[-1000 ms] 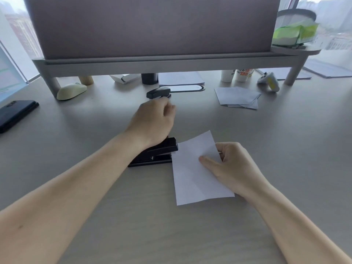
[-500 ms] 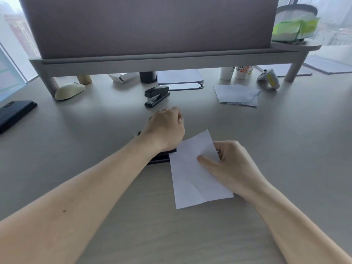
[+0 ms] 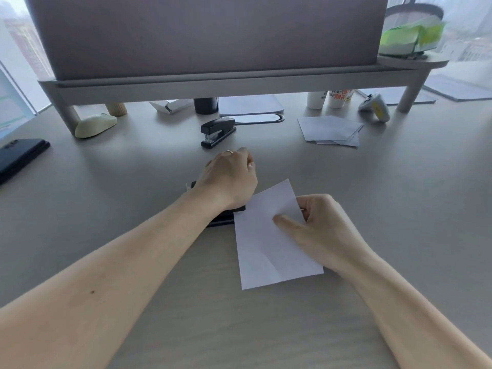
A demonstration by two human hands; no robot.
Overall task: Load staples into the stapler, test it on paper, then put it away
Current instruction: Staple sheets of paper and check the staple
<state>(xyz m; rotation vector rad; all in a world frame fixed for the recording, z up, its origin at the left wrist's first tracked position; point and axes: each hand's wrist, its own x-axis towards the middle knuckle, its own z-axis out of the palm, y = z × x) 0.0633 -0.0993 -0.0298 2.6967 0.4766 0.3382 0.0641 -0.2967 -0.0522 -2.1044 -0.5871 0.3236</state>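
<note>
A black stapler (image 3: 231,213) lies on the desk, mostly hidden under my left hand (image 3: 229,179), which presses down on its top with fingers curled. Its front end meets the upper left corner of a white paper sheet (image 3: 269,249). My right hand (image 3: 314,230) pinches the sheet's right edge, thumb on top. A second black stapler (image 3: 217,131) stands farther back, apart from both hands.
A monitor riser (image 3: 226,81) spans the back of the desk (image 3: 133,187). Under and near it are a cream mouse (image 3: 95,125), a black cup (image 3: 205,105), a small white box (image 3: 170,105), loose papers (image 3: 330,130) and a game controller (image 3: 375,106). A dark phone (image 3: 18,155) lies far left.
My left hand has come down from above the stapler onto its top, moving right toward the paper and covering most of it. The right hand and paper have barely moved.
</note>
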